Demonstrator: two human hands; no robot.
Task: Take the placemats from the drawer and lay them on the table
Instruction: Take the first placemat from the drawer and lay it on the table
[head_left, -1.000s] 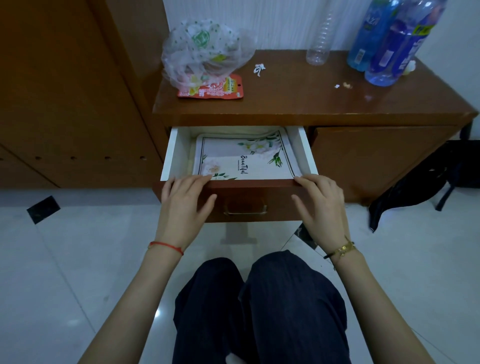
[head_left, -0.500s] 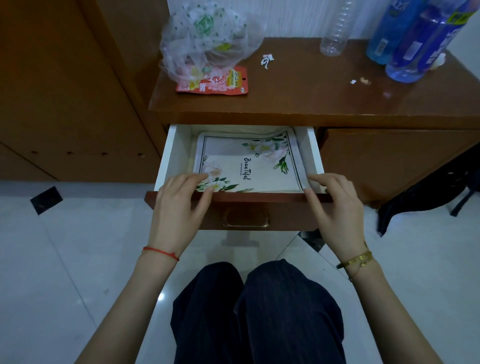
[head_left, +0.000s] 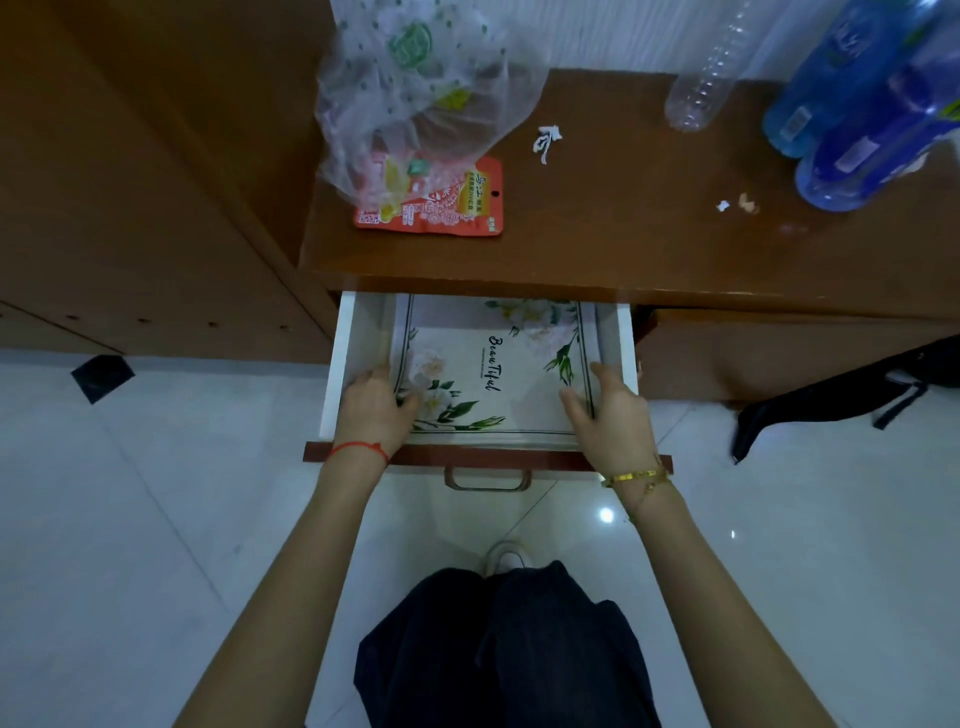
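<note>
With the drawer (head_left: 332, 374) pulled out, both my hands are down inside it on the mats (head_left: 488, 374): left hand (head_left: 371, 402) at the mats' left edge, thumb laid over the floral print, other fingers out of sight on the far side of the hand; right hand (head_left: 608, 415) at the right edge, thumb up along the border, fingers curled toward the edge. Looks like I'm pinching both sides to lift, but can't tell how far the fingertips are actually under. The mats lie flat on the drawer floor, back end tucked beneath the table (head_left: 623, 249) top. Risks, as I judge it: if it's a stack & I only catch the top sheet, the rest stay behind or slide; lifting too steep could snag the far end on the tabletop's underside; thin mats may sag or fold in the middle w/ grip only at the sides. Table's also cluttered where they'd go — bag (head_left: 426, 88), red packet (head_left: 467, 208), bottles (head_left: 852, 114), crumbs — so they may not lie flat. Can't see how many mats there are; the bottles are cut off at the top.
</note>
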